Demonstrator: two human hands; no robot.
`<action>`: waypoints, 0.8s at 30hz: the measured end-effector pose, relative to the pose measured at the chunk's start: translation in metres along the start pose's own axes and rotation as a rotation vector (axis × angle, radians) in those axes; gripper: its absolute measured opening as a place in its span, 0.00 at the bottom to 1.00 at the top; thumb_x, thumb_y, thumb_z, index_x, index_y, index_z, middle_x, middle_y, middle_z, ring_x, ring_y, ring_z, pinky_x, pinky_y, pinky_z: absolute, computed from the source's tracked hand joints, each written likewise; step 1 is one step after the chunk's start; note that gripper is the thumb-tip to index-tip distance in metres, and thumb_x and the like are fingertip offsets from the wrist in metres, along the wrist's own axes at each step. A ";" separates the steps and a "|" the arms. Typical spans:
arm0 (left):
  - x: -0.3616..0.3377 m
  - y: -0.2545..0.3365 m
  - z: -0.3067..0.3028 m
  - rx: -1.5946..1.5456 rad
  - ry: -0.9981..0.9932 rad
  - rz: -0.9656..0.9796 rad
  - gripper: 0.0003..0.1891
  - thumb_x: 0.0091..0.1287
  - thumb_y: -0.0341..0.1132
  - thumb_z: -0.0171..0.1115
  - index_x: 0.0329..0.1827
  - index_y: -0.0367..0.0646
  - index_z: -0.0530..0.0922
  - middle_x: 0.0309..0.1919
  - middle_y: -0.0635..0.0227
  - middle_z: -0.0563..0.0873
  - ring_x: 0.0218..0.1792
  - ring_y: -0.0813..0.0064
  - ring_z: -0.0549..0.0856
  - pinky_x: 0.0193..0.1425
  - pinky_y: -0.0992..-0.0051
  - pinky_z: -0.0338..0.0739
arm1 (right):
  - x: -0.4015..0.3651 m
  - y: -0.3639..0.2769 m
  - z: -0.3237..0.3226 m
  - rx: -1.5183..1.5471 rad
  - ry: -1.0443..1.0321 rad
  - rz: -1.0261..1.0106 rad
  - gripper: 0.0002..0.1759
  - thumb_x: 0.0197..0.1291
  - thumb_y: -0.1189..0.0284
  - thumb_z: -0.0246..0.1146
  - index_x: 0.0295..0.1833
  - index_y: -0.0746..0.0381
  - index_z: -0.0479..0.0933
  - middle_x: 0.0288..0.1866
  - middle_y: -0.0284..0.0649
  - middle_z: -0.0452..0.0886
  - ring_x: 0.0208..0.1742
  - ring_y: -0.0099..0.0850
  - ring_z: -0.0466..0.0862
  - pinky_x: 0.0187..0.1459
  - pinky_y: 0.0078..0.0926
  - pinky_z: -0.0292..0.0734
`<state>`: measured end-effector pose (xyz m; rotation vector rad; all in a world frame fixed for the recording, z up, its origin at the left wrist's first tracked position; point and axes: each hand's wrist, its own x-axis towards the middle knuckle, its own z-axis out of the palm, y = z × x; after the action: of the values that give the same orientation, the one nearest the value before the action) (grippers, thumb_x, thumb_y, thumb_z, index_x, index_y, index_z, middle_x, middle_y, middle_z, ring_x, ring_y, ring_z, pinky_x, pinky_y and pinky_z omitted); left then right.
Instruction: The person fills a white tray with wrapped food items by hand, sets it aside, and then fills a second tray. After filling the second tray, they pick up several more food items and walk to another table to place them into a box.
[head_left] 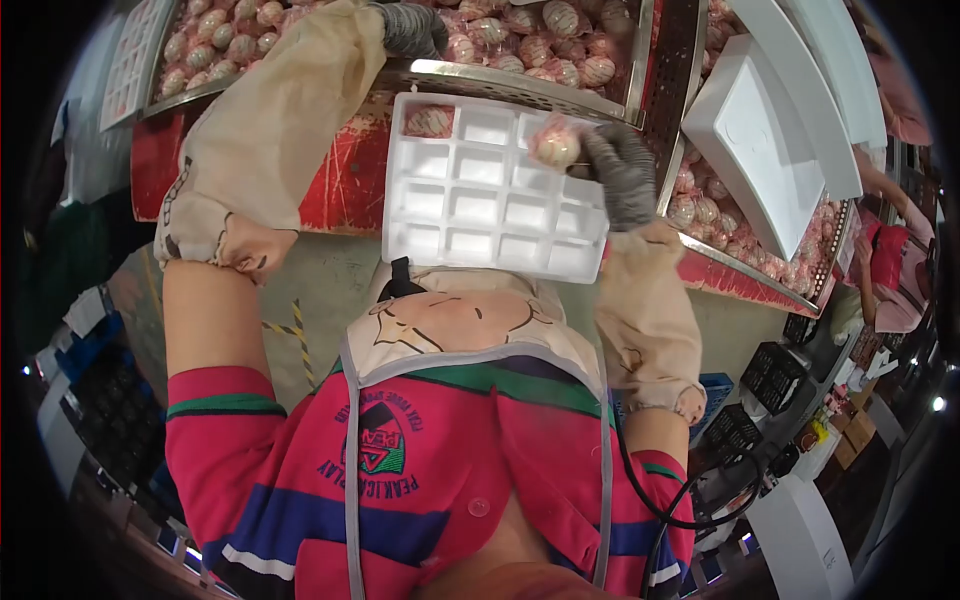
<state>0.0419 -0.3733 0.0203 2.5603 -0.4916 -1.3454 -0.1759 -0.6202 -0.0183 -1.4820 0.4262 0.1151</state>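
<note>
My right hand, in a grey glove, has its fingers closed on a plastic-wrapped ball, pale with a pinkish wrapper. It is over the upper right part of a white foam tray divided into square compartments. Another wrapped ball with red markings sits in the tray's upper left compartment. At the top, my gloved left hand reaches into a metal-edged bin of similar wrapped balls. Its fingers are too indistinct to judge their grip.
More wrapped balls lie in a bin on the right, with a white foam box tilted over them. Another white tray stands far left. A black cable hangs by my right arm. Another person is at the far right.
</note>
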 end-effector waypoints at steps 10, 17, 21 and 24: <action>-0.001 -0.001 -0.001 -0.234 0.004 -0.067 0.21 0.63 0.40 0.59 0.57 0.40 0.75 0.51 0.55 0.80 0.54 0.67 0.78 0.57 0.68 0.70 | -0.008 -0.005 0.031 -1.460 0.120 -0.612 0.20 0.61 0.60 0.61 0.54 0.59 0.73 0.51 0.49 0.78 0.47 0.44 0.80 0.42 0.40 0.79; -0.044 0.003 -0.017 -0.263 0.109 -0.076 0.20 0.63 0.40 0.58 0.56 0.41 0.76 0.53 0.55 0.80 0.55 0.64 0.78 0.58 0.66 0.69 | 0.031 0.030 0.028 -1.513 -0.251 -0.549 0.22 0.57 0.69 0.59 0.59 0.58 0.71 0.48 0.49 0.76 0.50 0.48 0.78 0.48 0.41 0.77; -0.058 0.001 -0.021 0.109 0.165 0.100 0.21 0.65 0.42 0.54 0.59 0.43 0.74 0.57 0.57 0.79 0.59 0.60 0.76 0.62 0.65 0.67 | 0.037 0.024 0.029 -1.555 -0.426 -0.572 0.21 0.58 0.75 0.56 0.59 0.58 0.71 0.49 0.51 0.75 0.50 0.47 0.78 0.49 0.41 0.77; -0.078 0.002 -0.002 0.061 0.206 0.085 0.19 0.66 0.42 0.53 0.56 0.44 0.74 0.57 0.61 0.79 0.61 0.64 0.73 0.63 0.67 0.66 | 0.044 0.026 0.033 -1.661 -0.444 -0.584 0.22 0.58 0.76 0.55 0.59 0.58 0.71 0.50 0.52 0.75 0.51 0.48 0.78 0.49 0.42 0.77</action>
<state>0.0023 -0.3450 0.0808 2.6559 -0.6033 -1.0394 -0.1378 -0.5935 -0.0571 -3.0220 -0.7086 0.3695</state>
